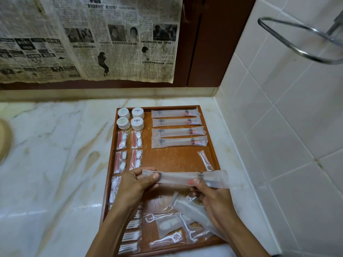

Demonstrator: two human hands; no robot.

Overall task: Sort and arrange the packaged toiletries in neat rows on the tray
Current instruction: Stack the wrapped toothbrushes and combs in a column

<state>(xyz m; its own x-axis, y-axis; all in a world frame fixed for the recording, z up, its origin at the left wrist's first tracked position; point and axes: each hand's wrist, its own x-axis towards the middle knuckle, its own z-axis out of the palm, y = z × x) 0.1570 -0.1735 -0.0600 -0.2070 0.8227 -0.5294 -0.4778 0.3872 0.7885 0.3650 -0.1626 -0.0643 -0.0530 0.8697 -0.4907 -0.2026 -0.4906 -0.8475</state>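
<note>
You hold the long frosted-plastic toothbrush packet level above the brown wooden tray, your left hand pinching its left end and your right hand pinching near the red-tipped end. Its slot looks to be the bare wood below the four matching frosted packets. Lower it crooked and it may nudge that row askew. The lone clear-wrapped floss pick lies just beside that gap and could get trapped underneath. The loose heap of clear sachets beneath your wrists risks being swept about.
</note>
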